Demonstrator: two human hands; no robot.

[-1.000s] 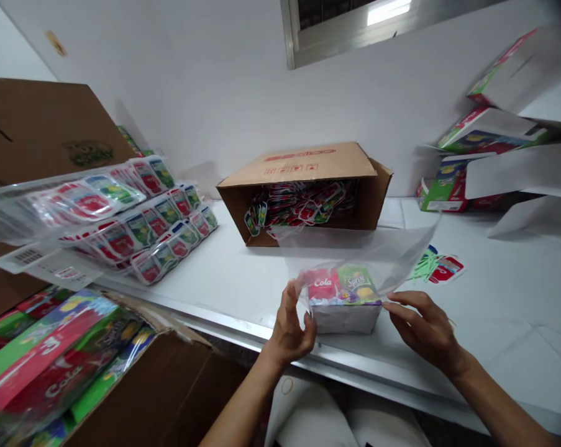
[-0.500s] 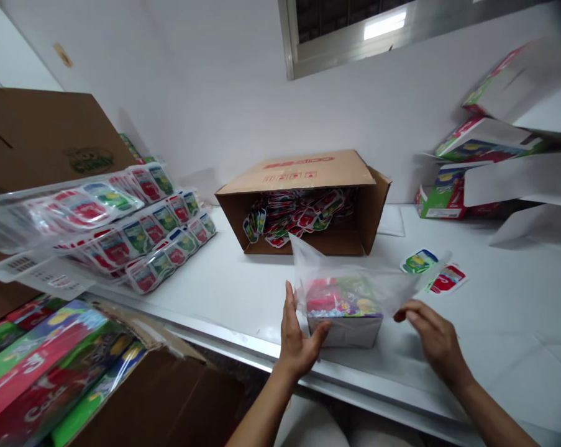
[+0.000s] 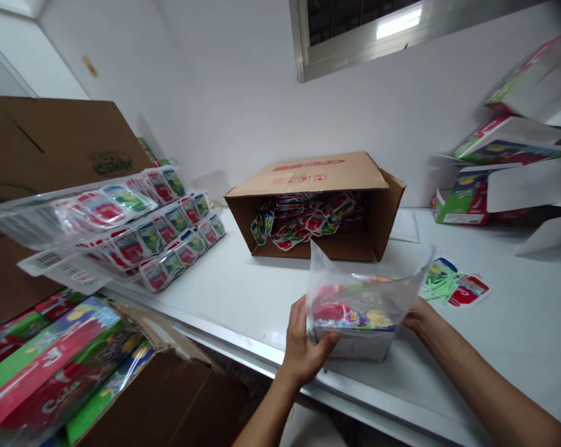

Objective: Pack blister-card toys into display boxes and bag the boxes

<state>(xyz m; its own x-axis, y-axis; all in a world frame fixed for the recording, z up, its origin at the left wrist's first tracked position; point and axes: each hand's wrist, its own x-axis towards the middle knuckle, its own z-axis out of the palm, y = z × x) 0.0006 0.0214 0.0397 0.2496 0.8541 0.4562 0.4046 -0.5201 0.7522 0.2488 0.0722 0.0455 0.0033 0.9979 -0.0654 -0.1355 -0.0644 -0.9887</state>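
Note:
A small printed carton (image 3: 355, 341) with red, green and purple artwork on top stands near the table's front edge, inside a clear plastic bag (image 3: 378, 298) whose loose mouth rises above it. My left hand (image 3: 308, 344) is closed on the carton's left side, thumb across its front face. My right hand (image 3: 415, 313) reaches round the right side to the back, partly behind the film, its fingertips just showing over the far top edge. Right of the bag lie two flat sachets, one green and blue (image 3: 444, 266) and one red (image 3: 469, 290), with pale green strips (image 3: 438, 287) beside them.
An open cardboard box (image 3: 308, 180) full of sachets lies on its side against the wall. Stacked clear trays of sachets (image 3: 154, 233) stand at left, above a carton of cola-printed boxes (image 3: 61, 372). Opened printed boxes (image 3: 471, 192) are piled at right.
My right hand has moved from the bag's loose right edge to behind the carton. The bag's film has lifted off the sachets, and pale green strips now show there. My left hand keeps its hold.

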